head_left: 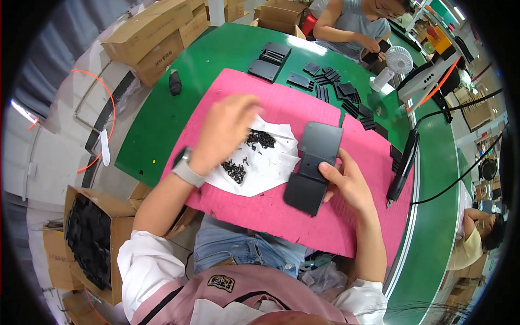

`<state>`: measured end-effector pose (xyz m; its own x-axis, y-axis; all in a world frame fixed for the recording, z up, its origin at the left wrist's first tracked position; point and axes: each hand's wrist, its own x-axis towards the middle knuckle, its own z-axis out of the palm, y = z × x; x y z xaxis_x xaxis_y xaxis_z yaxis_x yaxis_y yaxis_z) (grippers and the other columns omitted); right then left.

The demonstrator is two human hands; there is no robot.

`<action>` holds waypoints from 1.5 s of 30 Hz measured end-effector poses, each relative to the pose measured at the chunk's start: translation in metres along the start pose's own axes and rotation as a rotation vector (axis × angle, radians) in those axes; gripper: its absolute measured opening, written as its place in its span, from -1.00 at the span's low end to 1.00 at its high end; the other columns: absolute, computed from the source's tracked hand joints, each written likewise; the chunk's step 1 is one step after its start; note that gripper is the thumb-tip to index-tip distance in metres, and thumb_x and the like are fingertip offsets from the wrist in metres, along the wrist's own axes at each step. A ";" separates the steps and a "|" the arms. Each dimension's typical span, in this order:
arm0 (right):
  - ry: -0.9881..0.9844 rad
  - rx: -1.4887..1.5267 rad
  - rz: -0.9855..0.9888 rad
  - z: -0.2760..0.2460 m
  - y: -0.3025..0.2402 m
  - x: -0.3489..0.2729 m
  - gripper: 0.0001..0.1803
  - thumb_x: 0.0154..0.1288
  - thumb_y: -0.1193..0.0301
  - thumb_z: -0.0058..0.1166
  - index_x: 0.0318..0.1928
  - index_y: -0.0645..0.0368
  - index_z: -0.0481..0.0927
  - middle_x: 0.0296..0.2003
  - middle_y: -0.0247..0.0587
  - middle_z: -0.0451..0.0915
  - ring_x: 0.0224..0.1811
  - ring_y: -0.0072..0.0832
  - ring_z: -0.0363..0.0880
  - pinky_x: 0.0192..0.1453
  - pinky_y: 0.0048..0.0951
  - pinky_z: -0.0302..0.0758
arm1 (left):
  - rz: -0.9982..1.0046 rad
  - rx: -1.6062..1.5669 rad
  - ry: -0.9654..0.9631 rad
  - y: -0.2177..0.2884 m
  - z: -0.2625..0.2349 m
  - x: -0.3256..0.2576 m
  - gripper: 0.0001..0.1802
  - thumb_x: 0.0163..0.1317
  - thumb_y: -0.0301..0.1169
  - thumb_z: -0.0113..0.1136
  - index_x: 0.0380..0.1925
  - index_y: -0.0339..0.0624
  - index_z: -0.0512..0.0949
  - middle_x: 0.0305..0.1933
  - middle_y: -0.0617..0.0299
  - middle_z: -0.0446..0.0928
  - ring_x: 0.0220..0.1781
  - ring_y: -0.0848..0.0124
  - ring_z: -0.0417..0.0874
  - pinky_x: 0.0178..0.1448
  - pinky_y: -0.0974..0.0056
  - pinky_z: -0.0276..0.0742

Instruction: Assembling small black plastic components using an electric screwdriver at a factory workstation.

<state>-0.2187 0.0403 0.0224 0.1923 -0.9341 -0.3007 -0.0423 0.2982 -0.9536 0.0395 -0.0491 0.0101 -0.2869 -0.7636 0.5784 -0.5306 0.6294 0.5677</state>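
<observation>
1. The left hand (pixel 230 120), blurred, is over the edge of a white cloth (pixel 273 176) that bears two heaps of small black screws (pixel 261 139).
2. The right hand (pixel 346 181) grips a black case (pixel 313 170) by its side, above a pink mat (pixel 346 230).
3. A black screwdriver (pixel 403 170) with a cord slants at the mat's right.
4. Beyond, black parts (pixel 346 92) lie about the green table (pixel 149 135), near a white fan (pixel 400 60).
</observation>
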 end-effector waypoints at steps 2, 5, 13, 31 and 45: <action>0.091 -0.138 0.102 -0.007 -0.001 0.001 -0.38 0.28 0.24 0.05 0.17 0.41 0.18 -0.41 -0.09 0.57 -0.55 -0.46 0.57 -0.69 -0.56 0.45 | -0.054 0.307 0.065 -0.029 -0.026 -0.001 -0.84 0.06 -0.47 0.21 -0.36 -0.33 0.58 -0.39 0.04 0.55 -0.38 0.24 0.59 -0.26 0.28 0.48; 0.146 -0.296 0.096 -0.001 -0.006 -0.003 -0.41 0.29 0.21 0.00 0.15 0.41 0.20 -0.45 -0.07 0.55 -0.63 -0.46 0.54 -0.74 -0.50 0.40 | -0.189 0.249 -0.076 -0.062 -0.031 -0.009 -0.87 0.00 -0.48 0.25 -0.46 -0.32 0.58 -0.47 0.06 0.50 -0.49 0.22 0.55 -0.36 0.25 0.44; 0.390 -1.018 -0.102 -0.005 0.000 0.000 -0.44 0.23 0.00 -0.02 -0.31 0.39 0.56 -0.55 0.18 0.56 -0.49 0.02 0.58 -0.32 -0.11 0.48 | -0.108 0.410 -0.022 -0.073 -0.020 -0.005 -0.85 0.12 -0.40 0.15 -0.49 -0.27 0.49 -0.43 0.00 0.48 -0.32 0.01 0.54 -0.28 0.05 0.41; 1.019 -1.091 -0.036 -0.196 0.022 -0.025 -0.52 -0.10 0.21 0.19 -0.27 0.39 0.51 -0.46 0.06 0.60 -0.41 -0.09 0.59 -0.31 -0.20 0.49 | -0.500 -1.009 -0.594 0.051 0.018 0.004 -0.86 0.22 -0.49 0.12 -0.23 -0.29 0.50 -0.39 0.21 0.57 -0.39 0.52 0.60 -0.30 0.47 0.49; -0.148 0.220 -0.999 -0.013 -0.106 -0.003 -0.35 0.31 0.13 -0.18 0.30 0.23 0.11 -0.63 -0.39 0.29 -0.72 -0.57 0.28 -0.37 -0.41 0.37 | -0.515 -1.220 -0.453 0.078 0.051 -0.013 -0.84 0.27 -0.47 0.08 -0.19 -0.33 0.45 -0.31 0.07 0.59 -0.32 0.37 0.66 -0.21 0.39 0.55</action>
<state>-0.2277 0.0090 0.1240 0.1602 -0.7464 0.6459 0.3804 -0.5572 -0.7381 -0.0391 0.0030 0.0167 -0.6278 -0.7769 0.0478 0.2985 -0.1836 0.9366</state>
